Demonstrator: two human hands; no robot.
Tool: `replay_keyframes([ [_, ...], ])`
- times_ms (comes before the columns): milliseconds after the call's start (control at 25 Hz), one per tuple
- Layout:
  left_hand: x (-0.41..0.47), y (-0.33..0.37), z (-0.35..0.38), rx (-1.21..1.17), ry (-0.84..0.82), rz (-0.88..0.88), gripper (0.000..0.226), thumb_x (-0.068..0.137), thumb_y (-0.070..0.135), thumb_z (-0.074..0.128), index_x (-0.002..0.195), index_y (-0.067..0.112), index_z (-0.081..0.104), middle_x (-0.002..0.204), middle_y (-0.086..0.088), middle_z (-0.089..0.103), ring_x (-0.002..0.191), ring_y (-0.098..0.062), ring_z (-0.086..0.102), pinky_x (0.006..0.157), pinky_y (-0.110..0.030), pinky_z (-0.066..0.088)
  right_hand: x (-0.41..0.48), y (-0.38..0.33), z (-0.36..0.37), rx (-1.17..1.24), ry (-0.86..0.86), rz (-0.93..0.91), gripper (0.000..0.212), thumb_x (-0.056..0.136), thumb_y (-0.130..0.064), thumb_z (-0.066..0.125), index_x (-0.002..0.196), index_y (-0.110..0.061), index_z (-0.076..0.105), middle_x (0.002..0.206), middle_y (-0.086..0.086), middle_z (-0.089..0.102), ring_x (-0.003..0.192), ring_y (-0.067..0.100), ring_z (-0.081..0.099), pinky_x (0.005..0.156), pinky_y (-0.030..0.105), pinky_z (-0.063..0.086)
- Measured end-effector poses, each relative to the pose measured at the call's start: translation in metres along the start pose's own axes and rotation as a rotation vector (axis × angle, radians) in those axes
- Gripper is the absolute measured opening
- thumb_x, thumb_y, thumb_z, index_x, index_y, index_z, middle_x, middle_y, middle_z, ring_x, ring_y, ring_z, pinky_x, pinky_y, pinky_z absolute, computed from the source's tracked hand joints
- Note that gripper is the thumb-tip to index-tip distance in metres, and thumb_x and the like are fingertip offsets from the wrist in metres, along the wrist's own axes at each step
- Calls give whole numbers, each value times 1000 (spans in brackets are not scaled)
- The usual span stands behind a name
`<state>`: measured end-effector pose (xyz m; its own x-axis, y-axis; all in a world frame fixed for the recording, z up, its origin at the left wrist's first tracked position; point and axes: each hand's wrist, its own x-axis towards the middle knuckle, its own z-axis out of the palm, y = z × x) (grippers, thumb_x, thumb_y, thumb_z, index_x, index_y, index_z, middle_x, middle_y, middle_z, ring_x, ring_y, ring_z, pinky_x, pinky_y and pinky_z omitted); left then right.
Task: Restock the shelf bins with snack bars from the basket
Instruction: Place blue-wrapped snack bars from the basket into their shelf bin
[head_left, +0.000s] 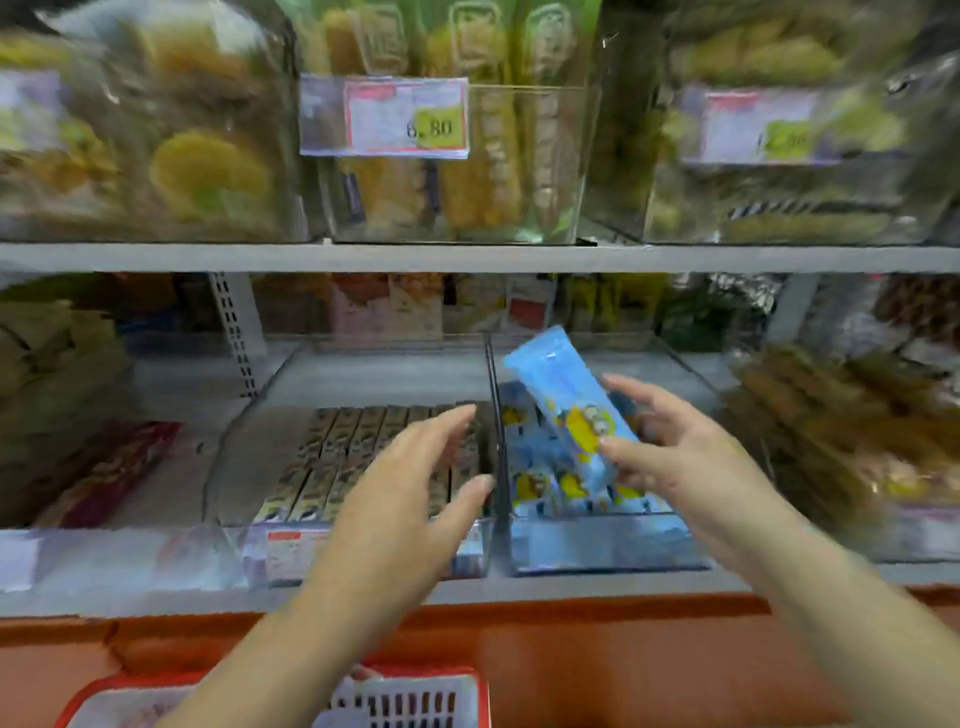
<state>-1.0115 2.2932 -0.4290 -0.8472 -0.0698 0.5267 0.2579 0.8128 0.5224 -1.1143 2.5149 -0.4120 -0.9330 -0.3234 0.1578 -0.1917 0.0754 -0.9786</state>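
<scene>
My right hand (680, 457) pinches a light blue snack bar (563, 402) with a yellow cartoon figure, tilted up and left above a clear shelf bin (613, 551) that holds more blue bars. My left hand (415, 483) hovers with its fingers spread and holds nothing, over the neighbouring clear bin (249, 551) filled with rows of brown-wrapped bars (343, 452). A red basket with a white grid wall (410, 701) sits at the bottom edge, partly hidden by my left forearm.
A dark divider (496, 441) separates the two bins. The upper shelf (467, 257) carries clear bins of yellow snacks with price tags (384, 117). Red boxes (109, 473) lie at the lower left and brown packets (831, 431) at the right.
</scene>
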Motion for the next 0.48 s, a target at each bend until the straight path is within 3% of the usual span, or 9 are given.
replay_keyframes([
  [80,36,-5,17,203,-74,68,62,94,47,49,149,36,24,148,22,31,137,2,25,108,-8,12,44,3,-19,-87,199,3,48,84,-6,70,120,-35,58,92,5,68,80,23,66,71,42,54],
  [160,53,-21,35,303,-159,55,63,96,53,37,152,36,14,158,17,17,144,-3,15,115,-19,12,81,19,-27,-215,285,91,50,85,-12,71,127,-32,53,94,5,65,80,24,64,68,37,52],
  [240,56,-37,47,288,-212,61,61,95,62,22,151,43,8,156,26,6,144,2,10,116,-22,14,112,34,-29,-322,315,172,44,87,-15,68,125,-29,54,102,6,64,83,22,62,68,32,50],
  [360,53,-48,55,210,-218,62,59,89,72,8,145,56,0,141,44,-9,135,16,5,109,-17,15,140,53,-27,-432,332,130,24,88,-20,65,110,-25,58,105,4,65,85,18,61,59,25,44],
  [480,54,-49,57,221,-203,62,56,85,76,5,139,64,-5,134,51,-13,124,26,-1,105,-16,15,150,65,-25,-788,192,164,15,91,-27,61,98,-16,68,97,6,66,99,26,61,74,29,43],
])
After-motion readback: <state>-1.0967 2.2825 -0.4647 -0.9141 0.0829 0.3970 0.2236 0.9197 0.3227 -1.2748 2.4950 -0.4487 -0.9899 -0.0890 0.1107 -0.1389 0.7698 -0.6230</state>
